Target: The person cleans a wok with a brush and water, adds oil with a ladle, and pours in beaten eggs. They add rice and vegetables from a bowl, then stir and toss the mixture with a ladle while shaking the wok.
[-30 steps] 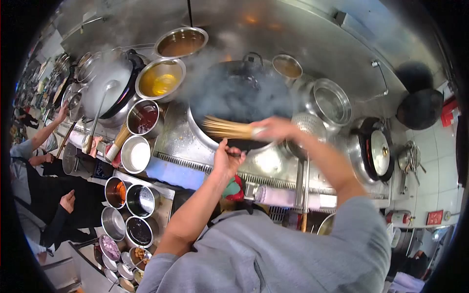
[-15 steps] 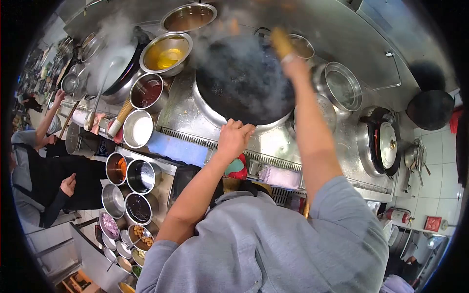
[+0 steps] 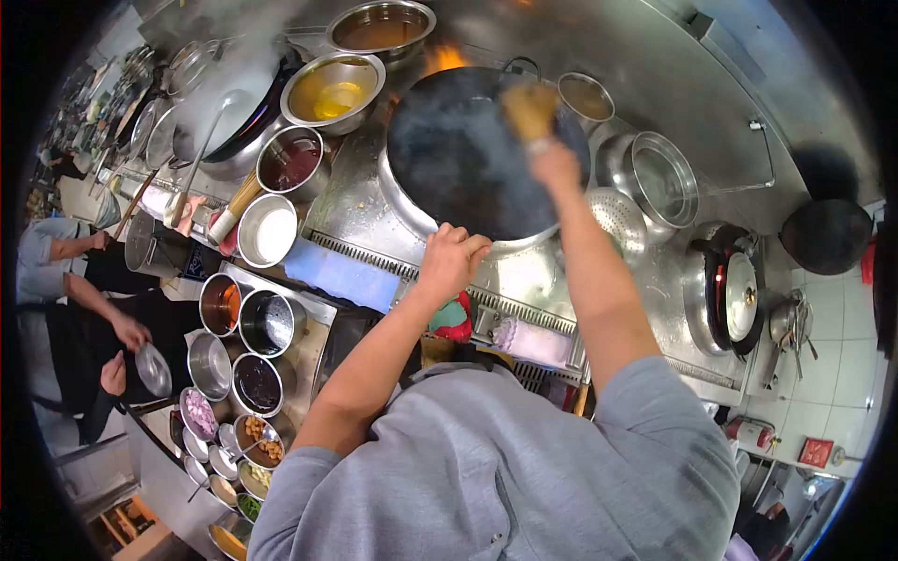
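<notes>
The wok (image 3: 468, 159) was gripped at its near rim by the left hand (image 3: 449, 262), fingers curled tight on it. A bamboo brush (image 3: 528, 107) was clamped in the right hand (image 3: 555, 164), held inside the wok toward its far side. Bit of steam was seen over the wok, flame (image 3: 447, 58) just behind it.

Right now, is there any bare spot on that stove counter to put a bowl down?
Bare steel lies between the wok and the white bowl, around the blue cloth. Left of it, the bowls crowd together.
</notes>
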`<state>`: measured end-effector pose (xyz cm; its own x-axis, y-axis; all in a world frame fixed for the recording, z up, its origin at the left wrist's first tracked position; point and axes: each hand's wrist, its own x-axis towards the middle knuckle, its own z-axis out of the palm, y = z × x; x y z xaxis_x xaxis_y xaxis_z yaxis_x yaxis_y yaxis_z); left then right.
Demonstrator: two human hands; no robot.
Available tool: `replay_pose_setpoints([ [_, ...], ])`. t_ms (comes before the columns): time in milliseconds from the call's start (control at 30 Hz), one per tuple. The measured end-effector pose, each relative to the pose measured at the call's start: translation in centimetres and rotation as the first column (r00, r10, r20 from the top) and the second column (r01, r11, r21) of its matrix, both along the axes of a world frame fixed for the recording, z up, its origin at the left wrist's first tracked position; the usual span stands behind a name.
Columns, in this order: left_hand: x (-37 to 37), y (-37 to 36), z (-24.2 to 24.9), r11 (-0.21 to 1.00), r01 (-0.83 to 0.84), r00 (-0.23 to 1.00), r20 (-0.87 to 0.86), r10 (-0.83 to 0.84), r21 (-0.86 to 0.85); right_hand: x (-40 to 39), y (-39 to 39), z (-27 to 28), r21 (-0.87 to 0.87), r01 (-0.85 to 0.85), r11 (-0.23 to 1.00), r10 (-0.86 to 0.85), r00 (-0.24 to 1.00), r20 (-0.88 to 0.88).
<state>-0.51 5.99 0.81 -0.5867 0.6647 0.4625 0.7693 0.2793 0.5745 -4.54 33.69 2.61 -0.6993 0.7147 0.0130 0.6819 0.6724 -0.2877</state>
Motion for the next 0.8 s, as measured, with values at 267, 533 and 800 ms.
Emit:
replay_pose_setpoints([
  [267,0.2,0.0,-0.6,0.999,-0.01,1.0,-0.008,0.009,-0.043,6.9,5.7,4.5,-0.36,-0.654,0.665,0.73,0.671,0.131],
  [533,0.7,0.3,-0.6,0.998,-0.044,0.999,-0.004,0.044,-0.044,-3.6,-2.7,-1.9,-0.007,-0.408,0.913,0.402,0.897,0.185],
  [800,0.2,0.3,-0.1,0.999,-0.023,1.0,0.003,0.023,-0.025,2.5,9.0,3.0,0.168,-0.609,0.776,0.583,0.792,0.181],
])
